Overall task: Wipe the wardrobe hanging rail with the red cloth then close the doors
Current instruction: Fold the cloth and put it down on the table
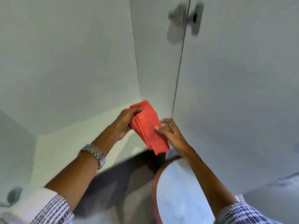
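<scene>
A folded red cloth (pixel 148 126) hangs between both hands in front of the white wardrobe. My left hand (pixel 125 121) grips its upper end, thumb over the top fold. My right hand (pixel 169 133) pinches its right edge lower down. The two wardrobe doors (pixel 234 78) stand shut, a thin dark seam between them. Blurred metal handles (pixel 186 18) sit on either side of the seam at the top. The hanging rail is hidden behind the doors.
A white wall (pixel 64 62) meets the wardrobe side on the left. A round pale table top with a reddish rim (pixel 155 191) sits just below my right forearm. Dark floor (pixel 123 183) shows below the wall.
</scene>
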`<state>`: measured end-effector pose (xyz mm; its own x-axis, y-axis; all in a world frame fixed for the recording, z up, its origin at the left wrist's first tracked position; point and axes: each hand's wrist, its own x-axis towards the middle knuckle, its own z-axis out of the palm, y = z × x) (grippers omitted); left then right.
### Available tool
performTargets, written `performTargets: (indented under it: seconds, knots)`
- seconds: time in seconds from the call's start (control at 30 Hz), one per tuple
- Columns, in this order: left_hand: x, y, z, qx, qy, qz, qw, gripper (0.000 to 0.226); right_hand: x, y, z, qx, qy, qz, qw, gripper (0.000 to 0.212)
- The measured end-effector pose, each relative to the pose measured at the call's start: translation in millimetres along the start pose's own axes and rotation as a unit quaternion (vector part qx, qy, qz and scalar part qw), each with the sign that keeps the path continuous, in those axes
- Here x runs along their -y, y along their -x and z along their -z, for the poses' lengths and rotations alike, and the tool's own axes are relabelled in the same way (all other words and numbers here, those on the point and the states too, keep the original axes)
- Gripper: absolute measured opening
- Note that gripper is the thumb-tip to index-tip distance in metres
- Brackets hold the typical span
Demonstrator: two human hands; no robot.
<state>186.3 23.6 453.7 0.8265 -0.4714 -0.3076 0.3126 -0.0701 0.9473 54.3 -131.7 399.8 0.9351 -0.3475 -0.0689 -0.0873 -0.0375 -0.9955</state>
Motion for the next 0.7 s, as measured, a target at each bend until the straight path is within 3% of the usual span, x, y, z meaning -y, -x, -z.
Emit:
performTargets:
  seconds: [0.13, 0.2, 0.33, 0.47, 0.6, 0.7]
  knots:
    - [197, -21, -9, -0.059, 0.065, 0.175, 0.981, 0.027, -164, 35, 32, 0.075, 0.075, -0.175, 0.979, 0.02]
    - [270, -19, -14, -0.058, 0.061, 0.23, 0.969, 0.017, -218, 56, 46, 0.063, 0.11, -0.239, 0.963, 0.02]
    - [427, -21, -45, -0.119, 0.028, 0.339, 0.933, 0.021, -349, 79, 74, 0.002, 0.205, -0.3, 0.932, 0.016]
    - [529, -25, -80, -0.161, -0.116, 0.271, 0.942, 0.027, -447, 90, 91, 0.021, 0.319, -0.325, 0.89, 0.014]
    - [595, -33, -93, -0.096, -0.247, 0.18, 0.947, 0.017, -504, 96, 94, 0.081, 0.419, -0.261, 0.866, 0.02]
    - [604, -32, -91, -0.068, -0.313, 0.143, 0.936, 0.019, -510, 96, 90, 0.109, 0.49, -0.23, 0.834, 0.03]
